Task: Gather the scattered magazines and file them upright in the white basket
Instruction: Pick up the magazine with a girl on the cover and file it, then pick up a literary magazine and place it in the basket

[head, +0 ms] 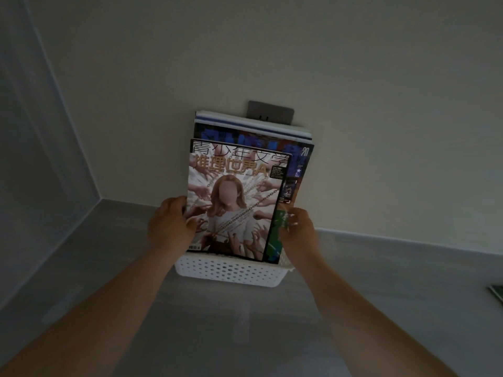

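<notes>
Grey surface (381,295) meeting the wall (381,104), with a white perforated basket (231,273) standing on it close to that wall. A flat green-edged item (496,293), possibly a magazine, lies at the right margin.

1. One view looks from the person's head, above and behind the left forearm (109,311) and right forearm (353,308), which enter from the bottom corners.
2. It faces forward and down at the grey desk (408,281) where it meets the pale back wall (353,77).
3. It sits close: the white perforated plastic basket (226,273) of upright magazines (234,202) lies at centre, within arm's reach.
4. The wide angle also takes in the bluish side wall (32,159) at left.
</notes>
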The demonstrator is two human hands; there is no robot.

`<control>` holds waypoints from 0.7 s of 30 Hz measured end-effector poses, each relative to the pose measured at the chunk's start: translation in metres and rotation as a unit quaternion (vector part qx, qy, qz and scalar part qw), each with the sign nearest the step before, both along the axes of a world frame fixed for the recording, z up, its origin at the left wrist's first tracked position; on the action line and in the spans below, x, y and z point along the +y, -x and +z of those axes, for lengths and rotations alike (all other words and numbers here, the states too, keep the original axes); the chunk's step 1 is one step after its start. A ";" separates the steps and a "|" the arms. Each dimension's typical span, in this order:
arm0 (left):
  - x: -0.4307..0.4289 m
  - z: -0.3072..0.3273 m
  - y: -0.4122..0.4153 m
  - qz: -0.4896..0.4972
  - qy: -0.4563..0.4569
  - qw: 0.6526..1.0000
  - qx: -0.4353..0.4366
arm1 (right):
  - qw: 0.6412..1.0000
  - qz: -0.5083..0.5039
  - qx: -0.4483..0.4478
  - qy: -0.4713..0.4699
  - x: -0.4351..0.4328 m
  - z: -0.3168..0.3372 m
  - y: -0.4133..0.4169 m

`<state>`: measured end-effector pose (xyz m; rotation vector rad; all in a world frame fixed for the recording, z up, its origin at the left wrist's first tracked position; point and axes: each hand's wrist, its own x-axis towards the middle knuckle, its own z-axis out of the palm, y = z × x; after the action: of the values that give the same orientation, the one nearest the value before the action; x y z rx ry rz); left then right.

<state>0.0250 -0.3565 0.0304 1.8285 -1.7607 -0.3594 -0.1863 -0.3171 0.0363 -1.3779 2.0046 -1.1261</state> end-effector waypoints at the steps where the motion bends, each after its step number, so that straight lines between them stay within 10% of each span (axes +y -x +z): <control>1: 0.008 0.001 0.002 0.003 0.019 1.000 0.018 | 1.000 -0.005 0.012 0.002 0.008 -0.002 0.005; 11: 0.122 -0.009 0.069 -0.124 0.013 0.982 0.145 | 0.998 -0.049 0.033 -0.005 0.118 -0.021 0.069; 21: 0.216 -0.023 0.238 -0.338 -0.057 0.936 0.075 | 0.975 -0.172 0.118 -0.071 0.264 -0.031 0.230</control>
<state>-0.2131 -0.1402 0.0071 1.1657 -2.2506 -0.8551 -0.4160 -0.0526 0.0049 -1.1667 2.5162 -0.9650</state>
